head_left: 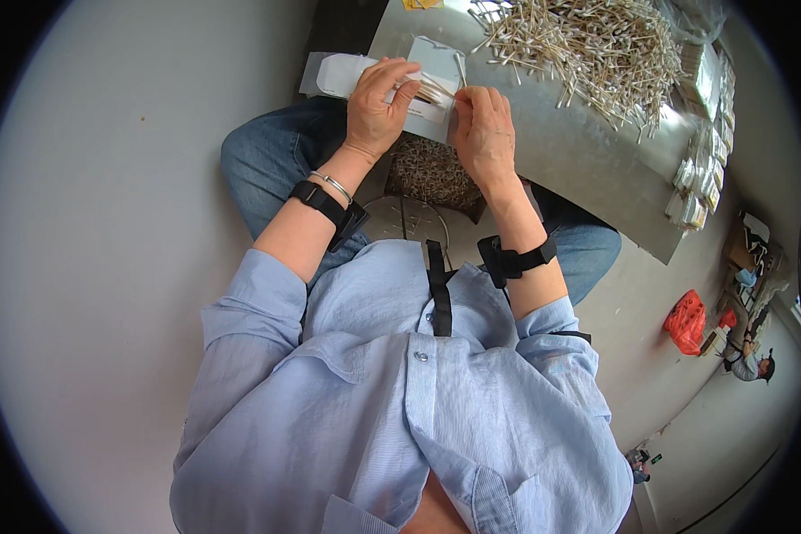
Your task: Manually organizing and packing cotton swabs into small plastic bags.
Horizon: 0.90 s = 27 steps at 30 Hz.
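Note:
A small bundle of cotton swabs (434,89) lies between my two hands at the near edge of the metal table. My left hand (378,107) is closed on one end, its thumb and fingers pinching the sticks. At the other end, my right hand (487,129) pinches the swabs with its fingertips; a single cotton swab (461,69) sticks up beside those fingers. Beneath the bundle is a pale flat sheet or tray (436,55), partly hidden by my hands. A white packet (340,75) lies left of my left hand.
Loose cotton swabs form a large pile (587,44) on the metal table (565,151). Packed clear bags (705,173) line its right edge. Below, between my knees, is a brown box (432,169) full of swabs. A red plastic bag (686,322) lies on the floor, near another person (746,363).

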Motion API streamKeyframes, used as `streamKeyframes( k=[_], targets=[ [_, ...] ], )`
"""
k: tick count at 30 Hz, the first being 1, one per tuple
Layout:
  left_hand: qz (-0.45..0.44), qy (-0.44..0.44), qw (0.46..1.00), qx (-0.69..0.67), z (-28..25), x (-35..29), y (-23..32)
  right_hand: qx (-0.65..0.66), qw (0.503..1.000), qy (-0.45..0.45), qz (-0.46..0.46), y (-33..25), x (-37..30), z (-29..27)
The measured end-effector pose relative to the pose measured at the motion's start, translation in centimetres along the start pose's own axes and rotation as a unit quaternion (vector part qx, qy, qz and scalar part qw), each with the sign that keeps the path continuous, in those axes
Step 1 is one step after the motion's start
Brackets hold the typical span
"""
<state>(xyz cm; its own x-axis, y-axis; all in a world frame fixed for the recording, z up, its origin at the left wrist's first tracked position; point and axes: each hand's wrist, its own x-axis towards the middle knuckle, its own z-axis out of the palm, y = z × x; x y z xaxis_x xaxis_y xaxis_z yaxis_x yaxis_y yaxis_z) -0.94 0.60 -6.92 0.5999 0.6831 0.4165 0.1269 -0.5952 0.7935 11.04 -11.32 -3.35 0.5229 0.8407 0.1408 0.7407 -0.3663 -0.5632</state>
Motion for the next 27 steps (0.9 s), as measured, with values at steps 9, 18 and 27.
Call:
streamKeyframes(
  k=[9, 18, 27],
  targets=[
    [0.069, -0.082, 0.99, 0.093, -0.7, -0.5, 0.2, -0.056, 0.995, 0.059, 0.056, 0.6, 1.5, 1.1],
    [0.093, -0.11, 0.976, 0.161, -0.5, -0.8, 0.6, -0.032, 0.998, 0.057, -0.016, 0.0, 2.9, 3.0],
    [0.083, -0.128, 0.972, 0.181, -0.2, -0.5, 0.0, -0.147, 0.969, 0.194, 0.046, 3.6, 3.7, -0.8]
  ],
)
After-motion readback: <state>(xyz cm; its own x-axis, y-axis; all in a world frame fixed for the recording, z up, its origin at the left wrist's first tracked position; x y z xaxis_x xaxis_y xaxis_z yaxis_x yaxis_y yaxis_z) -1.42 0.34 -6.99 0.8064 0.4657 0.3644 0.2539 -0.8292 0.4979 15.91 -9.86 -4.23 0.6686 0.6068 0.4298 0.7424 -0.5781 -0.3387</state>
